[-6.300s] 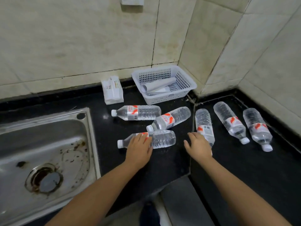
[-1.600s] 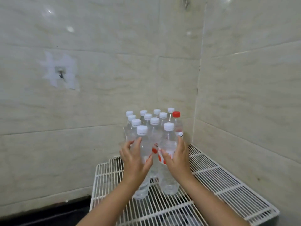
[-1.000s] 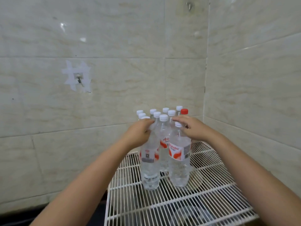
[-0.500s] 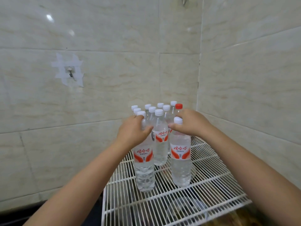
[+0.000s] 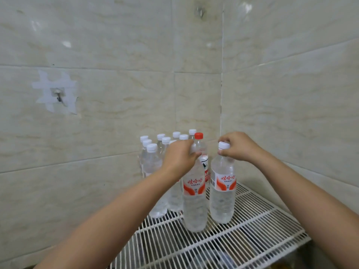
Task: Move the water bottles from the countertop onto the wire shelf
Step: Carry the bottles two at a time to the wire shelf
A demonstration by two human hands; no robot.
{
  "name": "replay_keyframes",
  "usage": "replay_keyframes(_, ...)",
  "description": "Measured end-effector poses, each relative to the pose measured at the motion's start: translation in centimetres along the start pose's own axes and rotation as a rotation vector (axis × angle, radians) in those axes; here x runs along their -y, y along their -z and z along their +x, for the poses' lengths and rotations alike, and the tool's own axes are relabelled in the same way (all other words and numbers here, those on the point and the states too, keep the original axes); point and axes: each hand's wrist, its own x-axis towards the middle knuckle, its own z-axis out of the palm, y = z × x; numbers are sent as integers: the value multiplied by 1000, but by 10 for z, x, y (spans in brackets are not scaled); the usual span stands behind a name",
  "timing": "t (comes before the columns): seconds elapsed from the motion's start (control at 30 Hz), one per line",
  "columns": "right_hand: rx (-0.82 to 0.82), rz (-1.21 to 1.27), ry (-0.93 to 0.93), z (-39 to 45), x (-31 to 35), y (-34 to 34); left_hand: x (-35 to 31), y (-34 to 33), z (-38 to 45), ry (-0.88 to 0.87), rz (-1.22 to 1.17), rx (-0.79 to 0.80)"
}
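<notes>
Now both bottles stand on the shelf

Nearest, the wire shelf (image 5: 252,239) carries two upright bottles that half a second ago stood further left. The left hand (image 5: 179,157) curls round the left bottle (image 5: 194,206) at its neck; the right hand (image 5: 236,147) pinches the right bottle (image 5: 223,193) at its cap. Behind, more bottles (image 5: 155,162) cluster against the wall; release looks next.

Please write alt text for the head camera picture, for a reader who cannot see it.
Two bare hands hold two upright water bottles by their necks on a white wire shelf in a tiled corner: the left hand grips one bottle, the right hand pinches the other. More bottles stand behind, one red-capped.
</notes>
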Motion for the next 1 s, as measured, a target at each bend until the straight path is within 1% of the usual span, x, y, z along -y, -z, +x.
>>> replay_keyframes(0.13,-42,-69,-28,23,-12,2,-15,-17,31,17,35,7)
replay_keyframes(0.27,25,-55,-10,47,-22,-5,-18,-34,63,39,88,58)
replay_keyframes(0.37,48,-26,-10,61,-29,-18,-13,-40,76,91,126,91)
replay_keyframes(0.47,30,28,-5,75,-30,-29,-2,-46,79,128,137,101)
replay_keyframes(0.67,39,126,107,92,-18,-42,6,-47,79,158,173,115)
replay_keyframes(0.8,37,201,132,93,-23,-49,5,-47,78,204,165,146)
replay_keyframes(0.9,29,248,124,87,-29,-51,3,-47,76,179,217,178)
replay_keyframes(1.0,17,204,122,82,-34,-55,2,-49,72,148,250,203)
